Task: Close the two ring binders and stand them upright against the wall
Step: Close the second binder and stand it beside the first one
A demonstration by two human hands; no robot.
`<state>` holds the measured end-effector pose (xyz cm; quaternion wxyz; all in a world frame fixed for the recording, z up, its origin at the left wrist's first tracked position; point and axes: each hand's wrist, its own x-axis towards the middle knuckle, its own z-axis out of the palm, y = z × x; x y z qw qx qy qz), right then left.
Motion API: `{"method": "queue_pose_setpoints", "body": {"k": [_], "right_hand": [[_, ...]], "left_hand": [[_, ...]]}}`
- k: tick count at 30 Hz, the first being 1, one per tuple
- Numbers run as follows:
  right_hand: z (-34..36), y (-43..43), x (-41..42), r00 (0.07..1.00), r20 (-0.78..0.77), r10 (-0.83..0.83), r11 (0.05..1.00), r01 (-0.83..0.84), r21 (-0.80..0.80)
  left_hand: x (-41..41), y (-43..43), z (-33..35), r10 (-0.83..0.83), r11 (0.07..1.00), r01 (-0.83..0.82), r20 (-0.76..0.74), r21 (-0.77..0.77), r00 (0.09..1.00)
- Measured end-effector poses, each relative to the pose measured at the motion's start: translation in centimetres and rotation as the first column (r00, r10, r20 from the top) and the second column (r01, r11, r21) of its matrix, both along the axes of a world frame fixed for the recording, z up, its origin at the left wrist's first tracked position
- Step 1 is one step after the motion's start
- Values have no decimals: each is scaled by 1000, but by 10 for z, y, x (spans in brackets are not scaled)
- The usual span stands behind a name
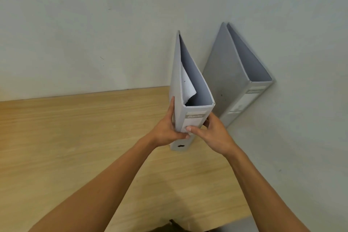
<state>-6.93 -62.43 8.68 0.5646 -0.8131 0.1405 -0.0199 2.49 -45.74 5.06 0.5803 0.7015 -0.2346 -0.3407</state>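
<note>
Head camera looks down on a wooden table (75,137) set against a pale wall (94,34), and both hands are on the nearer grey ring binder (190,88). It stands upright on its bottom edge, spine toward the viewer, covers closed into a narrow wedge, with a loose white sheet (187,84) curling up inside. The left hand (167,132) wraps the left cover, fingers (171,105) up along the side and thumb across the spine. The right hand (214,133) clamps from the other side, thumb pressed on the spine label, its other digits tucked behind the right cover. So both hands are closed on this binder. The spine label (194,116) reads something like "Bantex", though the last letters are blurred. A finger hole (181,145) shows low on the spine.

Over to the right, the second grey ring binder (226,81) stands closed just beside the first, apart from it, up against the wall. Its spine label (252,91) is too blurred to read. Something dark (177,227) sits at the bottom edge; what it is, I cannot tell.
</note>
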Motion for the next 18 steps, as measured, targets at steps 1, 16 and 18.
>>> {"method": "queue_pose_setpoints", "body": {"k": [1,16,18], "right_hand": [[2,-4,-1,1000,7,-29,1000,29,-3],[-11,-45,-8,865,133,-484,863,497,-96],[-12,-49,-6,861,113,-496,859,505,-81]], "left_hand": [[0,-9,0,2,1000,-2,16,6,1000],[2,-98,-1,45,998,-46,21,42,999],[3,-102,-1,42,997,-43,13,63,999]]}}
